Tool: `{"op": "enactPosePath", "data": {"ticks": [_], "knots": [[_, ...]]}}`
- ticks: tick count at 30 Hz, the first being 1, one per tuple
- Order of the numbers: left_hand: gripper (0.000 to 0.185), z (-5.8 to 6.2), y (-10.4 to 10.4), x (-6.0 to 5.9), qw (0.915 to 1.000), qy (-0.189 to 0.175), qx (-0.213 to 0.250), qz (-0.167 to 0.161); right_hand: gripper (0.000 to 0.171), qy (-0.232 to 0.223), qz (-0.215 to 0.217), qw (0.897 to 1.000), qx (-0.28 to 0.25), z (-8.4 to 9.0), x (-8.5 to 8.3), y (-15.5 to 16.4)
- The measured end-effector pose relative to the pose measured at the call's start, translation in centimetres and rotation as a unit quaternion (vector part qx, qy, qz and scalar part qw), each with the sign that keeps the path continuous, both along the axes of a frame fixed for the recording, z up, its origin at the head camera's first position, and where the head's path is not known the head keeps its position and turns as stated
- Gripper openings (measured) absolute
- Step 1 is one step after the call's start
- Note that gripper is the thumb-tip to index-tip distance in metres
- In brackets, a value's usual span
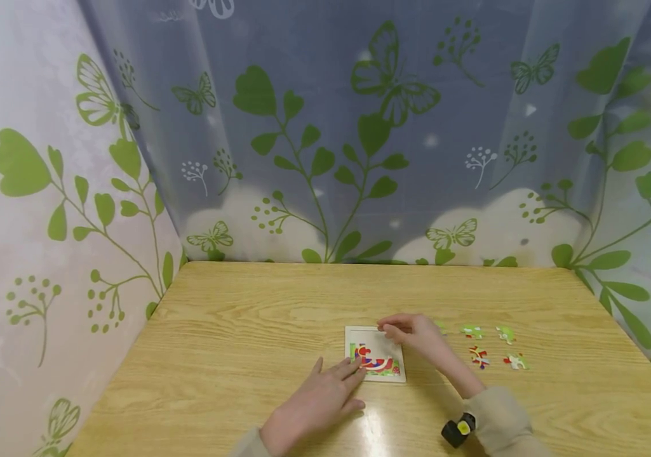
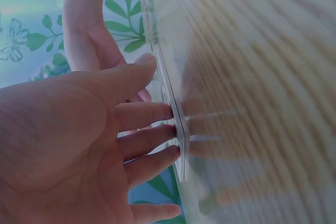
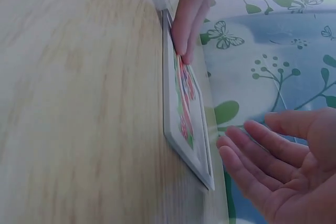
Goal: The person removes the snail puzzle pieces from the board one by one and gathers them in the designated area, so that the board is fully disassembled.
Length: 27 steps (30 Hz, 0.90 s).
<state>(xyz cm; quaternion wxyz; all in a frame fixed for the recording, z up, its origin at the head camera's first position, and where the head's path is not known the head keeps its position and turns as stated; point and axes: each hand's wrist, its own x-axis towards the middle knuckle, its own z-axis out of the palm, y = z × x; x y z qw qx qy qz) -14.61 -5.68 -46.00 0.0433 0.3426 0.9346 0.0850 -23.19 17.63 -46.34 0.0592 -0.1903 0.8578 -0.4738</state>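
Wood-grain table (image 1: 234, 298), light glare (image 1: 375, 425) near front; patterned blue-white backdrop (image 1: 325, 38) on three sides, green leaves (image 1: 254, 90), butterflies (image 1: 196, 96).

The right hand (image 1: 421, 335) partly hides a green jigsaw piece (image 1: 442, 326), and the left hand (image 1: 324, 391) covers the puzzle tray (image 1: 381, 346) at its near left corner.

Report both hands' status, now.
Left hand: open, resting on the puzzle board.
Right hand: open, by the board's far right corner, nothing visible in its grasp.
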Motion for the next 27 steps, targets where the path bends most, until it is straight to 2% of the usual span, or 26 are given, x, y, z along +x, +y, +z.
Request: {"op": "enactPosePath", "data": {"ticks": [7,14,21,27], "knots": [[0.056,0.0,0.0,0.0,0.9997,0.017,-0.020,-0.002,0.029,-0.007,0.018,1.000,0.017,-0.2,-0.1,-1.9],[0.056,0.1,0.1,0.0,0.9994,0.021,-0.028,-0.002,0.028,-0.056,0.002,0.998,0.029,-0.6,0.1,-3.1],[0.056,0.1,0.0,0.0,0.9995,0.016,-0.026,-0.005,0.027,-0.045,-0.003,0.998,0.042,-0.7,0.2,-3.5],[0.056,0.1,0.0,0.0,0.9996,0.009,-0.026,-0.003,0.024,-0.007,-0.001,0.998,0.068,-0.7,0.2,-3.8]]}}
